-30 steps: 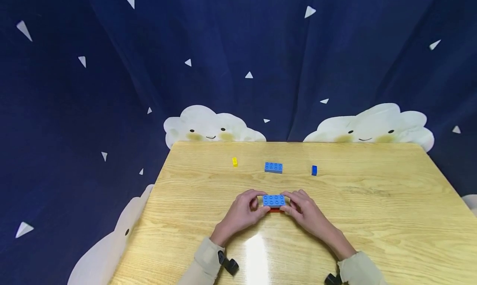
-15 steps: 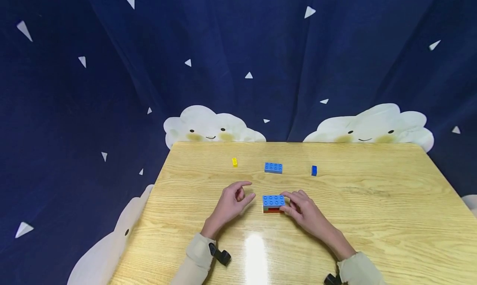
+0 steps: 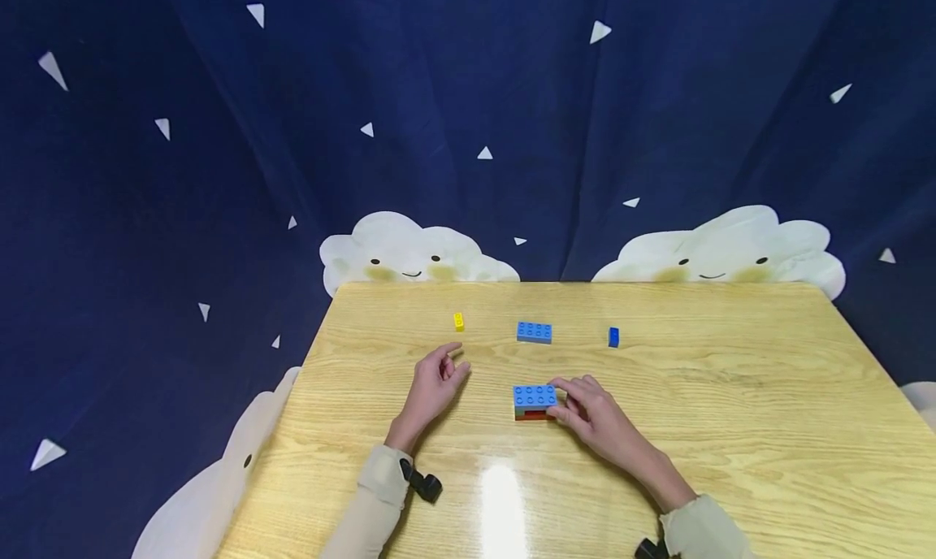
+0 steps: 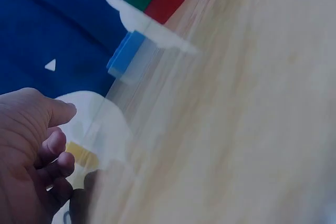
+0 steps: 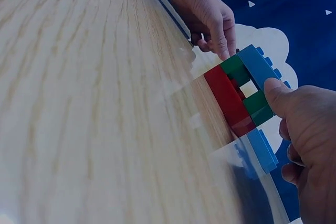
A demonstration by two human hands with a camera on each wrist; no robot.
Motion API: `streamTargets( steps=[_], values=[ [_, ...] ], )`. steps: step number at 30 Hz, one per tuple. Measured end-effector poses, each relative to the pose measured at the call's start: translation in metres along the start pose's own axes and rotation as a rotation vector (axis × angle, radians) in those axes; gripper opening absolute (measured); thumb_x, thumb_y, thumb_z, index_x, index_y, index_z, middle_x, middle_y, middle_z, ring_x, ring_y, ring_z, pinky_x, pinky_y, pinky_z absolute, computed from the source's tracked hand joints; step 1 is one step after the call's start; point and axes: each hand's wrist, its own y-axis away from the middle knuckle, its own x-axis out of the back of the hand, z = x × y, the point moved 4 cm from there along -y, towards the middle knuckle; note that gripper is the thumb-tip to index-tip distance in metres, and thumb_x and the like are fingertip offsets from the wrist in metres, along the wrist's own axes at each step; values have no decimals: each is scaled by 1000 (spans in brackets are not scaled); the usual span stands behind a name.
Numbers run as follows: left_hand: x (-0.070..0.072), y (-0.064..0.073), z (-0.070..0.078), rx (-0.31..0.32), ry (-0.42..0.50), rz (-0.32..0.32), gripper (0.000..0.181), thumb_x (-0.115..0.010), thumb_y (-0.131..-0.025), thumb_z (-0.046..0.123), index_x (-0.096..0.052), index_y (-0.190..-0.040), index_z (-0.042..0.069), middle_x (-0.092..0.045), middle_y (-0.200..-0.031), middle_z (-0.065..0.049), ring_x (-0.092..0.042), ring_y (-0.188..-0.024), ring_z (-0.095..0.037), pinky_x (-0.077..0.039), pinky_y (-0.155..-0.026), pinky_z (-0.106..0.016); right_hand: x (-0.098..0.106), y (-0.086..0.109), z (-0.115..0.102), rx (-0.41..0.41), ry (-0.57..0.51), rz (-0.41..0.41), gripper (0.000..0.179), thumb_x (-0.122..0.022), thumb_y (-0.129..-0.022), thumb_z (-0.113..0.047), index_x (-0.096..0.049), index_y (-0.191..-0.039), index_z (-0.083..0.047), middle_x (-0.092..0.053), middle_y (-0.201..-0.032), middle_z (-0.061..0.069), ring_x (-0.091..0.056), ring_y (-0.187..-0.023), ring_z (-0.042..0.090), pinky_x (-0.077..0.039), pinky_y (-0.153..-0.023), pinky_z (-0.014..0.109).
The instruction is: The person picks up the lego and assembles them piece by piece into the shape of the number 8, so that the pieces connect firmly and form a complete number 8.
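A small stack of toy building bricks (image 3: 535, 396) stands on the wooden table. A red brick (image 5: 228, 98) forms its base, two green bricks (image 5: 257, 108) sit at the ends with a gap between them, and a light blue eight-stud brick (image 5: 254, 66) spans the top. My right hand (image 3: 600, 421) pinches the stack's right end between thumb and fingers. To the left of it, my left hand (image 3: 431, 388) hangs over the table with nothing in it, fingers loosely bent. Just beyond its fingertips lies a small yellow brick (image 3: 458, 322).
Behind the stack lies a loose blue eight-stud brick (image 3: 535, 332). A small dark blue brick (image 3: 613, 337) lies farther right. The table (image 3: 731, 429) ends at a dark blue curtain (image 3: 439, 177) with white clouds and triangles.
My left hand has let go of the stack's left end and moved left and forward, nearer the yellow brick. My right hand keeps its grip, and the stack stays in place.
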Motion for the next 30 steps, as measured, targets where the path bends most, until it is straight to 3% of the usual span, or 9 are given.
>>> streamTargets(
  steps=[6, 14, 30],
  values=[
    [5, -8, -10, 25, -19, 33, 45, -75, -96, 7, -62, -135, -10, -53, -73, -3, -46, -64, -7, -41, -62, -20, 1, 1, 0, 2, 3, 5, 40, -79, -94, -17, -69, -130, -2, -47, -78, -17, -43, -76, 7, -38, -67, 23],
    [8, -16, -16, 8, -55, 52, 49, -75, -96, 6, -58, -137, -15, -56, -73, -6, -46, -63, -7, -41, -60, -20, 0, 2, 2, -12, 1, -4, 39, -78, -95, -19, -69, -130, -5, -47, -78, -17, -41, -76, 4, -38, -67, 23],
    [9, -38, -25, 42, -98, 47, 49, -77, -96, 10, -61, -138, -9, -56, -73, -3, -47, -63, -9, -43, -65, -24, 0, 1, 1, -13, -1, -8, 39, -78, -95, -20, -69, -131, -6, -47, -78, -17, -41, -76, 4, -38, -67, 23]
  ],
)
